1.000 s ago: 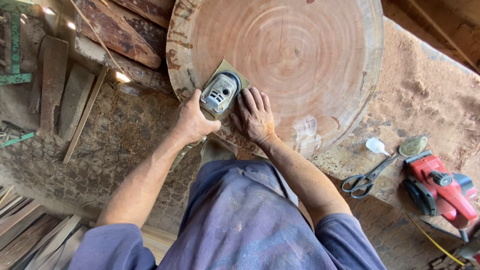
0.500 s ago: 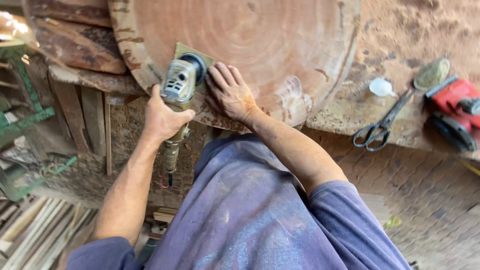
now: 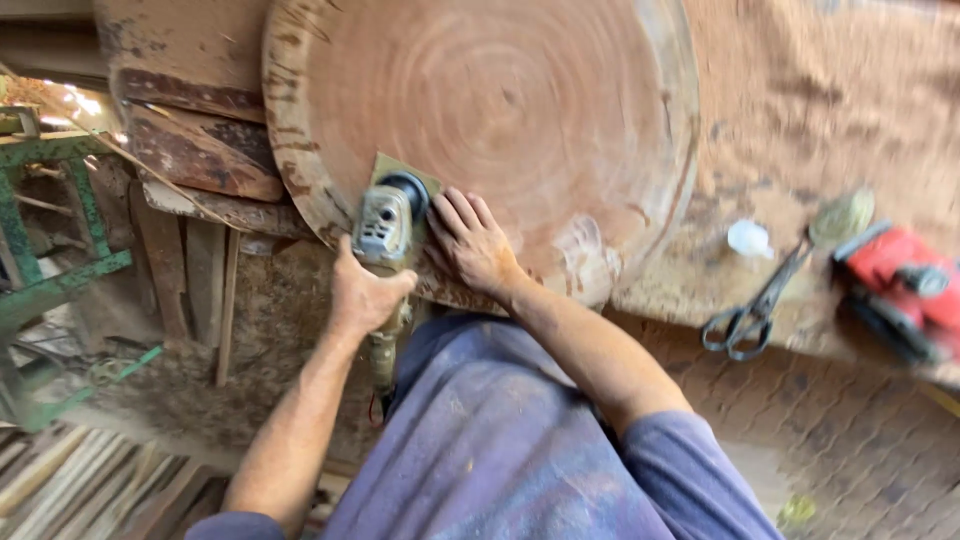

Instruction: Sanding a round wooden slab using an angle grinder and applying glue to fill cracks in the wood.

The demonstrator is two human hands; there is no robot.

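A big round slab of reddish wood (image 3: 520, 100) with visible growth rings lies on a dusty workbench. My left hand (image 3: 367, 292) grips the handle of a grey angle grinder (image 3: 388, 222), whose head rests on a square sheet of sandpaper (image 3: 388, 168) near the slab's near-left edge. My right hand (image 3: 470, 243) lies flat on the slab just right of the grinder head, fingers spread and touching the sandpaper's edge.
Black scissors (image 3: 752, 305), a small white bottle (image 3: 748, 238), a round sanding disc (image 3: 842, 218) and a red power tool (image 3: 900, 285) lie on the bench at right. Rough planks (image 3: 200, 150) and a green metal frame (image 3: 40, 270) stand at left. Wooden strips (image 3: 70, 490) lie on the floor.
The view has swung and blurred; the slab and tools sit lower in the frame. Both hands keep their places on grinder and slab, the grinder handle now pointing more straight down.
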